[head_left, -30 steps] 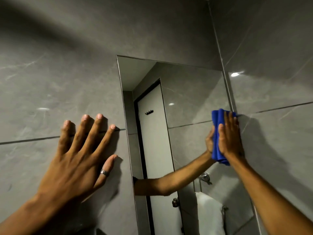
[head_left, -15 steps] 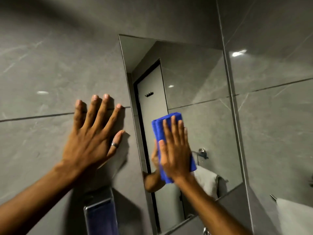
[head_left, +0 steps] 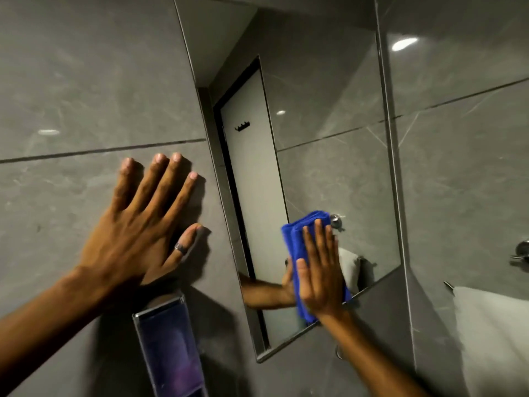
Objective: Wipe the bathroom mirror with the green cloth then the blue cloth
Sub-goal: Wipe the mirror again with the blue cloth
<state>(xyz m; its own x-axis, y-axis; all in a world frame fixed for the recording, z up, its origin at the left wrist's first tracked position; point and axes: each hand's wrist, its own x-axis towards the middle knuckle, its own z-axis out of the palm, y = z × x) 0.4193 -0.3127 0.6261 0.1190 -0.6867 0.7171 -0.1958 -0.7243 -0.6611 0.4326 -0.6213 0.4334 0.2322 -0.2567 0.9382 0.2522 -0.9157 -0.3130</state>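
Note:
The bathroom mirror (head_left: pixel 329 116) is set into the grey tiled wall, tall and narrow, reflecting a white door and tiles. A folded blue cloth (head_left: pixel 297 233) is flattened against the glass near the mirror's lower edge by my right hand (head_left: pixel 320 267), palm on it with fingers pointing up. My left hand (head_left: pixel 140 224) rests flat on the wall tiles left of the mirror, fingers spread, a ring on the thumb. The green cloth is not in view.
A dispenser (head_left: pixel 169 348) with a clear front and purple contents is mounted on the wall below my left hand. A white towel (head_left: pixel 492 333) hangs on a rail at the right, under a chrome fitting (head_left: pixel 522 253). The right wall meets the mirror's edge.
My right hand has swept the blue cloth from the mirror's right edge leftward, then down to the lower part of the glass. My left hand has stayed pressed on the wall.

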